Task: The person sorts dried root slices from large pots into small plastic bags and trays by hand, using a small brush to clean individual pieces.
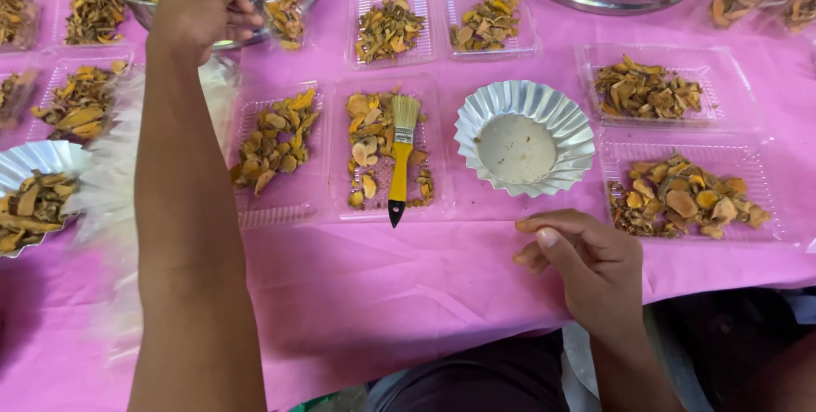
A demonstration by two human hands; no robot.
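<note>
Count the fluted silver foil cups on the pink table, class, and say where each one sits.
2. One foil cup stands mid-table, right of the yellow-handled brush; another foil cup, holding dried slices, sits at the left edge, partly cut off. Others may lie out of view.

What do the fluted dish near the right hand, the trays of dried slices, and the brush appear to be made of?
Fluted dish: thin metal foil by its look, bright silver with crimped, reflective pleats. Trays: clear thin plastic, glossy and see-through, the pink cloth showing through their ribbed bases. Brush: pale bristles, a yellow handle with a black tip, likely plastic or painted wood.
</note>
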